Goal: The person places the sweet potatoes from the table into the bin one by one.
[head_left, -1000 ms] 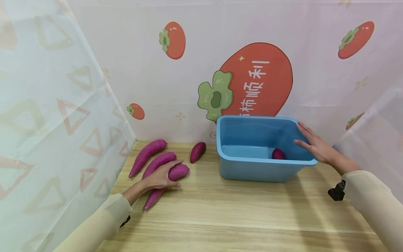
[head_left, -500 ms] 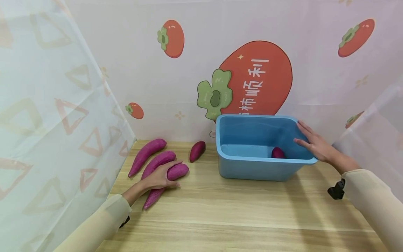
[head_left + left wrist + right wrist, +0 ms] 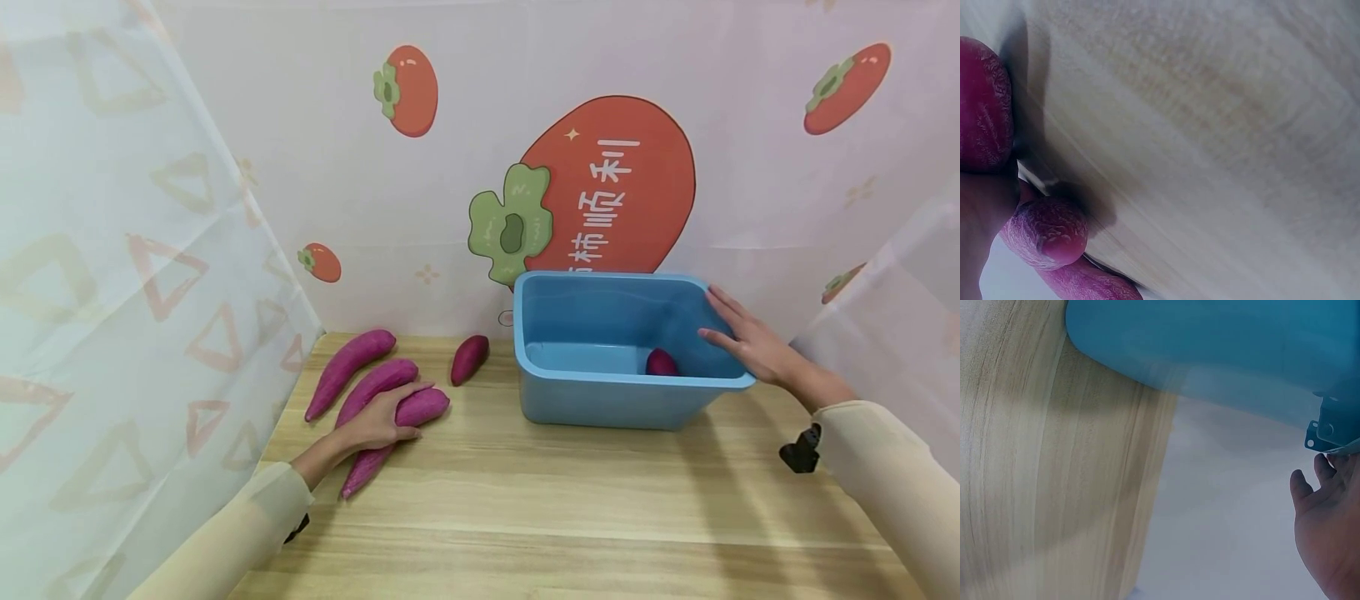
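My left hand (image 3: 372, 423) grips the nearest of three long purple sweet potatoes, with the thumb on its near side and the fingers over its far side. The rounded tip of this sweet potato (image 3: 422, 407) sticks out past the hand; its middle is covered. Just behind lie the second sweet potato (image 3: 382, 379) and the third (image 3: 348, 371). On the right, my right hand (image 3: 757, 346) holds the rim of a blue plastic bin (image 3: 600, 407), thumb over the inside. In the right wrist view, fingertips (image 3: 1302, 487) show beneath the bin's rim.
A small dark purple sweet potato (image 3: 470, 360) lies between the long ones and the bin. Another dark one (image 3: 662, 363) is inside the bin, partly hidden by the front wall. Patterned cloth (image 3: 420, 200) hangs behind the wooden table (image 3: 525, 508) and at both sides.
My left thumb has drawn in closer against the nearest sweet potato. The right hand and the bin stay in place; the whole view has shifted slightly.
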Demonstrator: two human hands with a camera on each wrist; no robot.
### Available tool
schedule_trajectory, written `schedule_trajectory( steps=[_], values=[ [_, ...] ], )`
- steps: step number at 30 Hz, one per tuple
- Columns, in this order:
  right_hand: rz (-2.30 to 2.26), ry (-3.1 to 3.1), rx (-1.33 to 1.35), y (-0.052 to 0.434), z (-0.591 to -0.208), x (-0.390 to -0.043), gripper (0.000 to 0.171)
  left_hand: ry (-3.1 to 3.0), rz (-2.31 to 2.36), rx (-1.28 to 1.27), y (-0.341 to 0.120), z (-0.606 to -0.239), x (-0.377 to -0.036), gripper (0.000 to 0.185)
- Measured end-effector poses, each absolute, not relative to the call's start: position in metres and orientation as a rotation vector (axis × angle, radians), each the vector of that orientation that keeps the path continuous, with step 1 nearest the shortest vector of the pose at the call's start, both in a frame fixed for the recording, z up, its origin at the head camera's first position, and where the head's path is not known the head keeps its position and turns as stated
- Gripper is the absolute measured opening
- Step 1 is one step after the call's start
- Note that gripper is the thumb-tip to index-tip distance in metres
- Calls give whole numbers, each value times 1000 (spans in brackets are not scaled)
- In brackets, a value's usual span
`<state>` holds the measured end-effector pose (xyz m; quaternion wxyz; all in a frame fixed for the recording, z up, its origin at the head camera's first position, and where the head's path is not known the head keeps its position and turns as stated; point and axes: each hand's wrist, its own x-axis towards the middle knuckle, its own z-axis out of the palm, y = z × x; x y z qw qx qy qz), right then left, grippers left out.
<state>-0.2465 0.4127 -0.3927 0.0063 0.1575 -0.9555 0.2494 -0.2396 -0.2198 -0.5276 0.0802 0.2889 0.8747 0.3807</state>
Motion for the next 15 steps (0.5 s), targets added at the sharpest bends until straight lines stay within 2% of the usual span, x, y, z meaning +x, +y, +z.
schedule_trajectory(
  steps=[15],
  values=[
    [794,-2987,495,415,-394,-247,78,2600,1129,836,-219,-524,-239,85]
  ],
)
